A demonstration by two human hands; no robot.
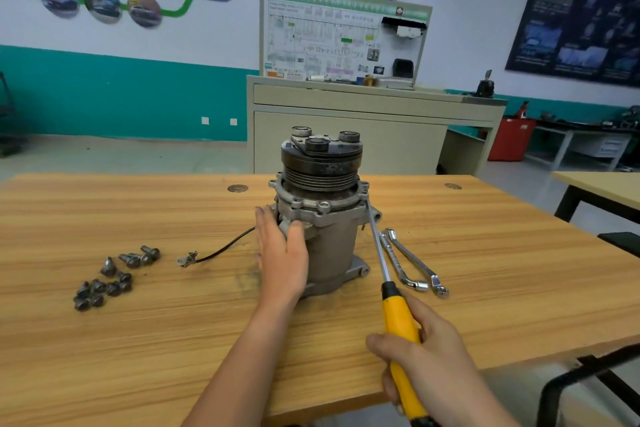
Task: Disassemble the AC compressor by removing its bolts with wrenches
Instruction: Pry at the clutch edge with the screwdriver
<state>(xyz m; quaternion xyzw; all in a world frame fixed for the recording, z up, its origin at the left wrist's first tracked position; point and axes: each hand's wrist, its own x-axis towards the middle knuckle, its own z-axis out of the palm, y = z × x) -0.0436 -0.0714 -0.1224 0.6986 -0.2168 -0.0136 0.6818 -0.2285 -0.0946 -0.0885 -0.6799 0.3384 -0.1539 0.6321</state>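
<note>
Two hands appear at a wooden table [138, 340]. Nearest, the right hand [429, 357] grasps the yellow handle of a screwdriver [398, 319], its shaft slanting up to the flange of the AC compressor [332, 243]. The left hand [282, 256], fingers extended, presses flat against the compressor's side; the unit stands upright mid-table, pulley uppermost. Two wrenches [396, 263] lie just right of it; loose bolts [110, 277] lie well to its left. A cabinet [346, 135] stands beyond.
</note>
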